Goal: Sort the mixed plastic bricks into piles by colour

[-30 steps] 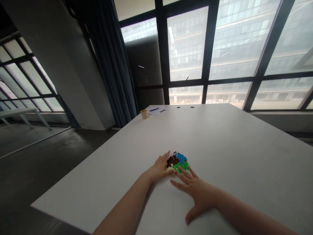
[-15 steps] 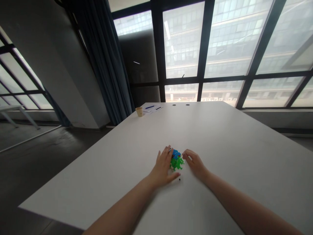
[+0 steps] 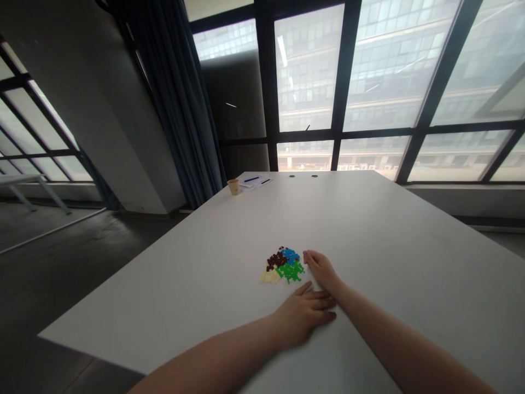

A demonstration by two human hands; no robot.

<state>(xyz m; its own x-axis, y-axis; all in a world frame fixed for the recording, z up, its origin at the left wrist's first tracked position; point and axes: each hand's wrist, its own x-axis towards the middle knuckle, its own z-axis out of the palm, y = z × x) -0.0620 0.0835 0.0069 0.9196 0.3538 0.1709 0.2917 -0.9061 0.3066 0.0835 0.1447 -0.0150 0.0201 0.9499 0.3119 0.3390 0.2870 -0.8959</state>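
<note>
Head view: a pile of small plastic pieces (image 3: 283,265) was seen lying flat on a white table (image 3: 369,241), sorted roughly into dark red, blue, green and cream patches. Nothing was held by either hand. The right hand (image 3: 322,269) was laid palm down, fingers narrowly together, with the fingertips just beside the blue and green pieces; contact could not be told. The left hand (image 3: 305,316) was laid flat on the table, fingers slightly spread, near the pile but apart from it, on the camera side, with the fingertips just beside the right forearm (image 3: 381,328). A cup (image 3: 233,187), a sheet of paper (image 3: 256,184) and a blue pen (image 3: 251,179) were placed at the far end of the table, well apart from the pile. A dark curtain (image 3: 174,104) and large windows (image 3: 381,82) were seen behind.
</note>
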